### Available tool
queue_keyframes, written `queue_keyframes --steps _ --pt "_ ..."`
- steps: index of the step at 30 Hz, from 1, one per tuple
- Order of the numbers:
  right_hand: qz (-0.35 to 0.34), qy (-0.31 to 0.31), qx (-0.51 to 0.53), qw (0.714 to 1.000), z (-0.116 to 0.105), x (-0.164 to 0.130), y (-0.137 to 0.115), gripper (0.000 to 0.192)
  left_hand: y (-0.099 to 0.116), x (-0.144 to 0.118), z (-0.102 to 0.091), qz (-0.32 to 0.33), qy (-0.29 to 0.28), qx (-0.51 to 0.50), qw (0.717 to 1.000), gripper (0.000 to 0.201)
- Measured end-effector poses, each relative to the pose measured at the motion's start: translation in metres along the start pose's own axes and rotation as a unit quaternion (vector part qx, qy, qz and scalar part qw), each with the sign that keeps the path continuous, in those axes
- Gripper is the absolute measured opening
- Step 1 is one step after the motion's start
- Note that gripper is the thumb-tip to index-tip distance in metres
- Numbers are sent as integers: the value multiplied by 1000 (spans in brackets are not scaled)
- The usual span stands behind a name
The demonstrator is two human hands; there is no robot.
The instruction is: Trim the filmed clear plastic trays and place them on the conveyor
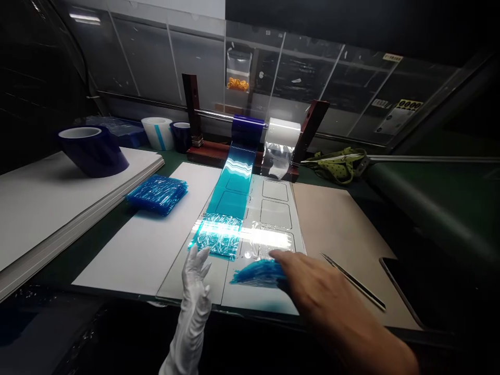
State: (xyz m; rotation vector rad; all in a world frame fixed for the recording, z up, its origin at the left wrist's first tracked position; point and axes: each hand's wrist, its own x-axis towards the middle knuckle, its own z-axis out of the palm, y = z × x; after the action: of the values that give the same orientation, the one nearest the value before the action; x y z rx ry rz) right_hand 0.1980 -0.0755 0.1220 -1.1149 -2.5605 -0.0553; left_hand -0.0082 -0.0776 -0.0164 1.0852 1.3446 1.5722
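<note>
My left hand [197,278], in a white glove, hovers open with fingers spread just below the near end of a blue film strip [226,208]. That strip runs down from a blue roll [247,130] on a wooden holder across a clear template sheet [275,205]. My bare right hand [312,289] lies over a small stack of blue film pieces [255,272] and grips it at the sheet's near edge.
A second stack of blue pieces [158,194] lies on white paper [148,245] to the left. A dark blue tape roll [91,148] sits on white boards. Tweezers [353,281] rest on brown card at right. A clear roll [282,133] shares the holder.
</note>
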Motion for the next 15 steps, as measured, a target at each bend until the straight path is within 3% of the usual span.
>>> queue_keyframes --steps 3,7,10,13,14,15 --pt "-24 -21 -33 999 11 5 -4 47 -6 -4 0 -30 -17 20 999 105" --pt "30 -42 79 996 15 -1 4 40 8 -18 5 -53 -77 36 995 80" --pt "93 51 224 969 20 -15 13 38 17 -24 18 -30 -77 15 996 86" --pt "133 175 324 920 52 -38 17 45 13 -26 33 -11 -72 -7 997 93" --pt "149 183 344 909 67 -48 17 47 9 -26 36 -17 -76 -2 997 92" --pt "175 154 353 906 82 -57 17 49 4 -27 39 -26 -81 6 996 89"
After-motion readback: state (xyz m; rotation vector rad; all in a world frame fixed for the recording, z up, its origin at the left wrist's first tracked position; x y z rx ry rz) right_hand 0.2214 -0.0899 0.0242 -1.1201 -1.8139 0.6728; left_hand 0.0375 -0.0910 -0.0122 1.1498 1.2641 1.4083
